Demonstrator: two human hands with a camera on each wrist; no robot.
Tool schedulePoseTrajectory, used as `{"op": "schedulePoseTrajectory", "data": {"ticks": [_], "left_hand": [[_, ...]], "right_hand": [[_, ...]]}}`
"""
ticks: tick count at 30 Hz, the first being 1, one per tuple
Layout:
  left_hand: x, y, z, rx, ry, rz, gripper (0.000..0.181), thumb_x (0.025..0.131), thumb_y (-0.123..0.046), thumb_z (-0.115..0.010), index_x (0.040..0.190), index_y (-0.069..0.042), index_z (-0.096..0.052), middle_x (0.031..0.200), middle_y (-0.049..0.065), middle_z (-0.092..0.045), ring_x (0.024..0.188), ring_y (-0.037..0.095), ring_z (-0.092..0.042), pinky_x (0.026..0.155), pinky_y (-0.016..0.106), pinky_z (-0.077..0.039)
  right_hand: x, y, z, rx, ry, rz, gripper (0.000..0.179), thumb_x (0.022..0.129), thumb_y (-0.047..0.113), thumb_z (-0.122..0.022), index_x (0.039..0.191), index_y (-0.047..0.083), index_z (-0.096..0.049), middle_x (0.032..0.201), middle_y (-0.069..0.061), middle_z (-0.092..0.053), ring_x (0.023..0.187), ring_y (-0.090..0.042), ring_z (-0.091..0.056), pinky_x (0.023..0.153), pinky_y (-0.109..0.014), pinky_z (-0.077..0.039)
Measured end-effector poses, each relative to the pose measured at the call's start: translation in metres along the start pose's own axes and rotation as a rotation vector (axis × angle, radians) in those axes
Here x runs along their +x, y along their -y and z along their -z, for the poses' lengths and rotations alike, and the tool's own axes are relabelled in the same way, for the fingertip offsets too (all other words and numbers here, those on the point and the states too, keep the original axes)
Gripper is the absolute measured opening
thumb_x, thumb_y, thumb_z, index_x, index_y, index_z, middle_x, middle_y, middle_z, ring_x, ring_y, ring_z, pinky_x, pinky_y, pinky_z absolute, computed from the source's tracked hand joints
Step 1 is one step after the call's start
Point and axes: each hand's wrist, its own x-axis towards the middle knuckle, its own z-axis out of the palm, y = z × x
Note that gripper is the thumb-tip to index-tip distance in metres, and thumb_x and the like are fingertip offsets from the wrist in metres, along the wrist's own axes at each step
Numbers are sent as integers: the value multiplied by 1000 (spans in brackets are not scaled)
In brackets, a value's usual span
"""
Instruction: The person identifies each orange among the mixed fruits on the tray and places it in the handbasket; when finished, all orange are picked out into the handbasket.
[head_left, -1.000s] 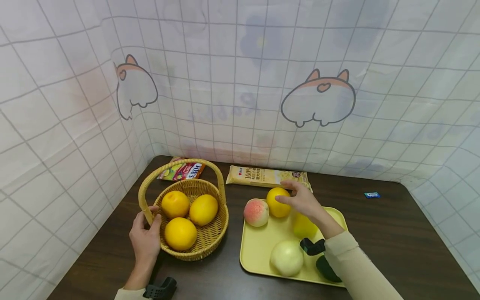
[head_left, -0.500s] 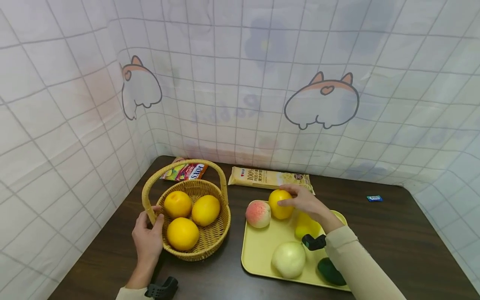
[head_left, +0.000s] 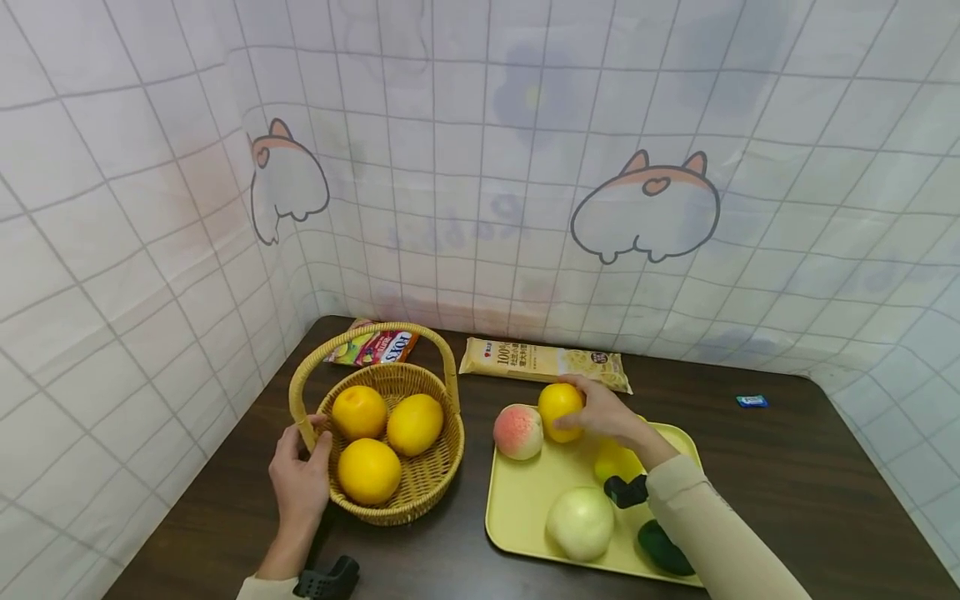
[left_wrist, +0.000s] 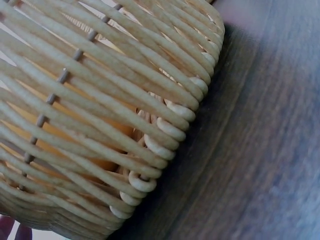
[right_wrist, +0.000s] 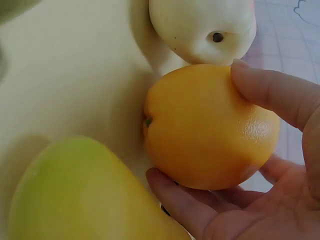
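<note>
My right hand [head_left: 603, 412] grips an orange [head_left: 558, 410] at the back left of the yellow tray [head_left: 517, 517]. In the right wrist view the thumb presses one side of the orange [right_wrist: 210, 127] and the fingers curl along the other. A pink-and-white peach [head_left: 518, 432] lies just left of it. Below my right wrist is a yellow-green fruit [right_wrist: 75, 195], partly hidden in the head view. My left hand [head_left: 300, 479] holds the left side of a wicker basket [head_left: 416, 502] at the foot of its handle. Several orange-yellow fruits [head_left: 369, 472] lie inside the basket.
A large pale green fruit [head_left: 581, 523] and a dark green fruit [head_left: 663, 550] lie at the tray's front. Behind are a long cream food packet [head_left: 543, 362] and a red candy bag [head_left: 382, 346]. A small blue packet [head_left: 752, 401] lies far right.
My right hand has closed its thumb and fingers round the orange, which it earlier only hovered beside. The left hand stays on the basket. The head view has shifted slightly.
</note>
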Motion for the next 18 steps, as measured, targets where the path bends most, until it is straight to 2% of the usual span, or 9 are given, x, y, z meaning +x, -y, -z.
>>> {"op": "schedulePoseTrajectory", "data": {"ticks": [4,9,18], "left_hand": [[-1,1,1,9,-1,7,20,92,-4,-65,112,-4,-67,108,7,-65,95,4,-52,79,20,-38],[-4,3,2,19,2,8,20,91,-4,-65,112,-4,-67,107,7,-65,94,3,-52,79,20,-38],[-1,0,0,14,-5,3,20,92,-5,-65,111,-4,-68,107,6,-65,92,4,-53,77,18,-40]], "right_hand": [[-2,-1,-2,-40,-46,-33,81,80,20,-80,148,5,-38,132,-21,-52,105,-31,-56,89,-45,-47],[-6,0,0,-10,-71,-60,82,80,24,-80,146,4,-37,131,-22,-51,102,-31,-55,86,-42,-48],[-14,27,13,66,-133,25,79,84,24,-76,148,7,-34,137,-25,-45,109,-35,-52,90,-44,-48]]}}
